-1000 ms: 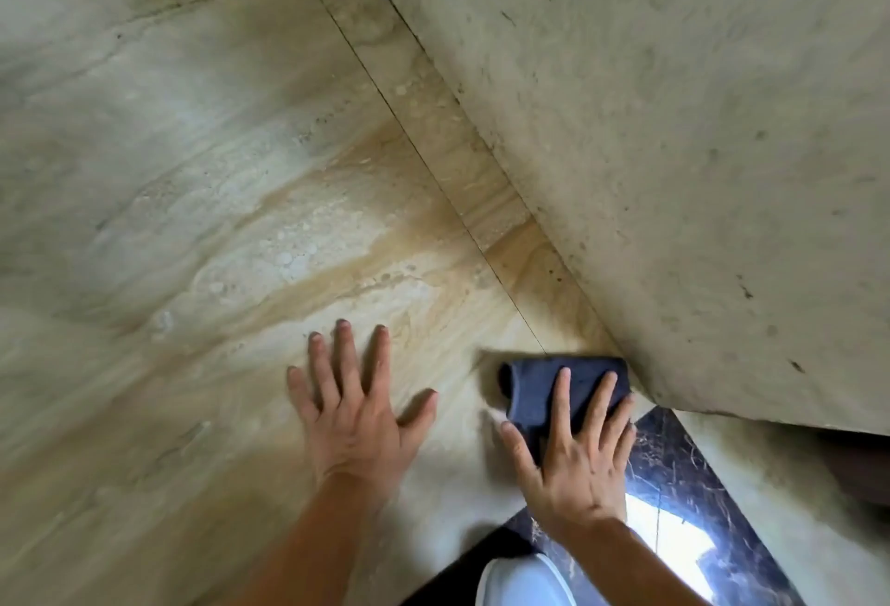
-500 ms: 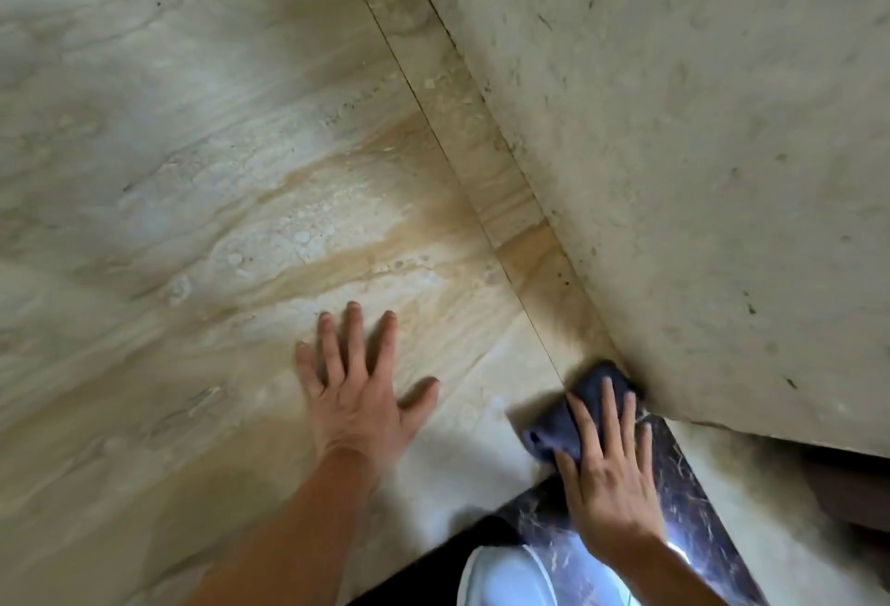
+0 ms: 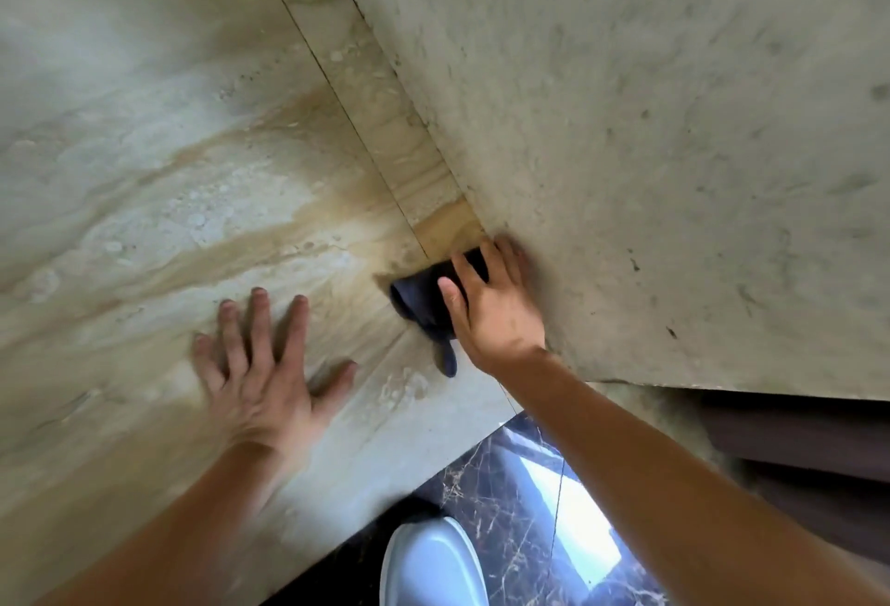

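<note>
Wiping now further up the seam, right hand point(image 3: 496, 311) pressing cloth point(image 3: 420, 299) with straight fingers, left hand point(image 3: 262, 379) flat on marble point(image 3: 144, 172).

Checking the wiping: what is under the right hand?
A dark blue cloth lies under the right hand, pressed onto the beige marble slab. The cloth's left part and a hanging tail show; the rest of it, and the marble beneath, are covered.

Soft dark cloth point(image 3: 420, 297) on smooth veined marble slab point(image 3: 144, 172).
</note>
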### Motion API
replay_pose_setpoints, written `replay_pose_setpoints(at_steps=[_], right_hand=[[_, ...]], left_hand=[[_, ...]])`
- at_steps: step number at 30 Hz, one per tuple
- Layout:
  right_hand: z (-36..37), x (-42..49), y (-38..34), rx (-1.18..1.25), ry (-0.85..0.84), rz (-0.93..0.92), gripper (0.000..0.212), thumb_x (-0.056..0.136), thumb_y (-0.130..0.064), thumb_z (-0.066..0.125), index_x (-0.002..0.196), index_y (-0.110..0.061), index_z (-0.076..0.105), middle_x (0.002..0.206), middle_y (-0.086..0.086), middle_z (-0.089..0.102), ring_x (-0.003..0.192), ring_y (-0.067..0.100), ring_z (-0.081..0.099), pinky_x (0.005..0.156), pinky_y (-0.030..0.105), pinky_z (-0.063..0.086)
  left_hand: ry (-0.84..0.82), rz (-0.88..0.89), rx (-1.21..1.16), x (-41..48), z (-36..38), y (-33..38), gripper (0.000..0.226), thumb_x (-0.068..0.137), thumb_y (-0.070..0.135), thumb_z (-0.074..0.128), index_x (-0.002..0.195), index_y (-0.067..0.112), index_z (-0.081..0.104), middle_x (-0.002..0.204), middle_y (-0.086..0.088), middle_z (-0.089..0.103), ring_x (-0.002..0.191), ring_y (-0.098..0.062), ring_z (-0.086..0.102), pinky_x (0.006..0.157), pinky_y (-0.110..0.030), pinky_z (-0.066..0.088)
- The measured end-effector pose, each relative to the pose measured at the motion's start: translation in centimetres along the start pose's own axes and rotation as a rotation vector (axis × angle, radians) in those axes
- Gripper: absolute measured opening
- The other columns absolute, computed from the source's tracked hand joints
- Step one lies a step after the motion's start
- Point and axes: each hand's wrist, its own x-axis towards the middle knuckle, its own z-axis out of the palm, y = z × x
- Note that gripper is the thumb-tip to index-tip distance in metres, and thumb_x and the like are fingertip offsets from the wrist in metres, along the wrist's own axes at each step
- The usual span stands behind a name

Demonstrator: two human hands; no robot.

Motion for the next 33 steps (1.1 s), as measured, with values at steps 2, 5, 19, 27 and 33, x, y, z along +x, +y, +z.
replay_pose_setpoints(at_steps=[2, 5, 19, 27, 33], right_hand=[[0.5, -0.5, 1.0, 0.044, -0.051, -0.040, 0.056, 0.097, -0.048, 0.037, 0.144, -0.017, 0.044, 0.151, 0.022, 0.033, 0.142, 0.040, 0.022, 0.115, 0.051, 0.025], [2.1, -1.9, 0.8, 0.034, -0.061, -0.017, 0.053, 0.093, -0.050, 0.042, 0.144, -0.033, 0.040, 0.153, 0.021, 0.028, 0.144, 0.040, 0.017, 0.109, 0.054, 0.036], [3.3, -5.3, -2.7, -0.050, -0.103, 0.091, 0.072, 0.091, -0.072, 0.022, 0.153, -0.036, 0.017, 0.160, 0.023, 0.011, 0.144, 0.047, 0.014, 0.114, 0.063, 0.008], [4.8, -5.4, -4.7, 0.014, -0.126, 0.054, 0.069, 0.088, -0.077, 0.019, 0.150, -0.049, 0.008, 0.162, 0.019, 0.005, 0.145, 0.049, 0.005, 0.110, 0.071, 0.010], [4.2, 2.3, -3.3, -0.018, -0.057, -0.113, 0.072, 0.085, -0.080, 0.023, 0.148, -0.054, 0.004, 0.164, 0.009, 0.003, 0.147, 0.043, 0.001, 0.111, 0.071, 0.000]], left_hand=[[0.005, 0.012, -0.001, 0.0, 0.0, 0.0, 0.097, 0.078, 0.086, 0.024, 0.155, 0.028, 0.026, 0.167, -0.012, 0.010, 0.153, -0.039, 0.003, 0.117, -0.064, 0.009], [0.025, 0.017, -0.032, -0.1, -0.1, 0.0, 0.098, 0.076, 0.085, 0.025, 0.154, 0.026, 0.030, 0.167, -0.012, 0.011, 0.153, -0.039, 0.005, 0.117, -0.063, 0.007], [-0.016, -0.019, -0.048, 0.1, -0.2, 0.2, 0.098, 0.074, 0.084, 0.033, 0.153, 0.028, 0.033, 0.167, -0.009, 0.013, 0.154, -0.038, 0.006, 0.119, -0.064, 0.004], [-0.084, -0.021, -0.053, 0.1, -1.2, 0.5, 0.099, 0.073, 0.082, 0.039, 0.155, 0.028, 0.028, 0.167, -0.012, 0.010, 0.154, -0.039, 0.001, 0.119, -0.065, 0.006], [-0.057, 0.028, -0.042, 0.4, -1.3, 0.2, 0.100, 0.073, 0.083, 0.033, 0.151, 0.022, 0.038, 0.165, -0.015, 0.017, 0.152, -0.043, 0.009, 0.115, -0.067, 0.010]])
